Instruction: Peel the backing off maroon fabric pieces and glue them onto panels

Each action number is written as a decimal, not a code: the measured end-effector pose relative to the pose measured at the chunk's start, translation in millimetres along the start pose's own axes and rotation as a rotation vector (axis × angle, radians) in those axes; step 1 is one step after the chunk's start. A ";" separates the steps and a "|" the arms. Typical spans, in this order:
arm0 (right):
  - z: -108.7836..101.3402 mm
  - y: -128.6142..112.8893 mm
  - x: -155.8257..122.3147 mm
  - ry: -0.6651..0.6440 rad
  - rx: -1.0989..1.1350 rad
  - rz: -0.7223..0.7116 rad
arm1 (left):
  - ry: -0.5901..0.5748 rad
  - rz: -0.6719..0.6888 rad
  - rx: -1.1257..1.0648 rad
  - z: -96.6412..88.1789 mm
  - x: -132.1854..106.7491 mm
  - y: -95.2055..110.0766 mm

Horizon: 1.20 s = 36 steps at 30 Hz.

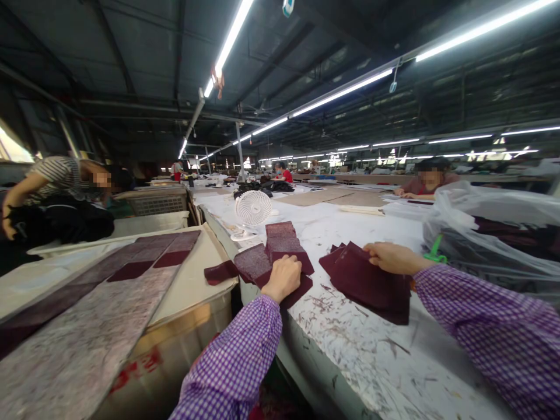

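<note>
My left hand (283, 279) is closed on the near maroon fabric pieces (301, 262) at the table's left edge, its fingertips partly hidden. Beyond it, more cut pieces with a speckled greyish face (254, 261) lie overlapped, and one maroon flap (220, 272) hangs out past the edge. My right hand (389, 258) pinches the upper corner of a loose stack of maroon fabric pieces (371, 286) on the white tabletop. Between the two groups a strip of table shows.
A small white fan (252, 209) stands behind the pieces. At right bulges a clear plastic bag (494, 227) with dark cloth inside. On the left, fabric strips (144, 256) lie over a board on a cream bin (175, 344). Co-workers bend at left and sit across the table.
</note>
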State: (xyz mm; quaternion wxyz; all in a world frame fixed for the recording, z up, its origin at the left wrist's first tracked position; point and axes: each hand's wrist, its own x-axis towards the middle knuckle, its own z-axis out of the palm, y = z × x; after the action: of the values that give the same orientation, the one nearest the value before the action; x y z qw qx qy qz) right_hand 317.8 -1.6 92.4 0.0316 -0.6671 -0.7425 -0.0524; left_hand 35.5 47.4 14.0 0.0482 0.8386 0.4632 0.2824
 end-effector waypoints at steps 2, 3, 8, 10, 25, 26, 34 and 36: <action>2.8 -4.8 -0.3 0.076 -0.034 -0.037 | 0.049 -0.102 -0.046 0.6 2.9 -1.9; 3.2 -10.7 0.2 0.097 -0.010 -0.100 | 0.077 -0.158 -0.077 0.1 4.5 -4.1; 4.8 -58.1 19.2 0.110 0.161 -0.381 | 0.151 -0.333 -0.309 -4.9 10.9 -21.2; 9.0 -78.3 33.8 0.104 0.197 -0.404 | 0.168 -0.366 -0.405 -4.3 12.9 -27.6; 49.1 -146.2 84.1 0.091 0.560 -0.187 | 0.176 -0.301 -0.722 5.7 11.8 -43.8; 52.0 -148.2 86.4 0.094 0.575 -0.161 | 0.176 -0.284 -0.704 5.9 11.0 -42.5; 49.9 -146.3 95.0 0.189 0.573 -0.128 | 0.239 -0.286 -0.621 3.7 10.5 -29.4; 48.6 -138.8 95.1 0.221 0.500 -0.115 | 0.304 -0.340 -0.630 4.4 11.7 -29.0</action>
State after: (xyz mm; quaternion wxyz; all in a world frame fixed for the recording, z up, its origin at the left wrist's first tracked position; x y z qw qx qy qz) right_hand 170.7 83.6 50.3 0.2731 -0.5856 -0.7609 0.0583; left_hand 20.8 74.1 5.4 0.2802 0.6427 0.4880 0.5199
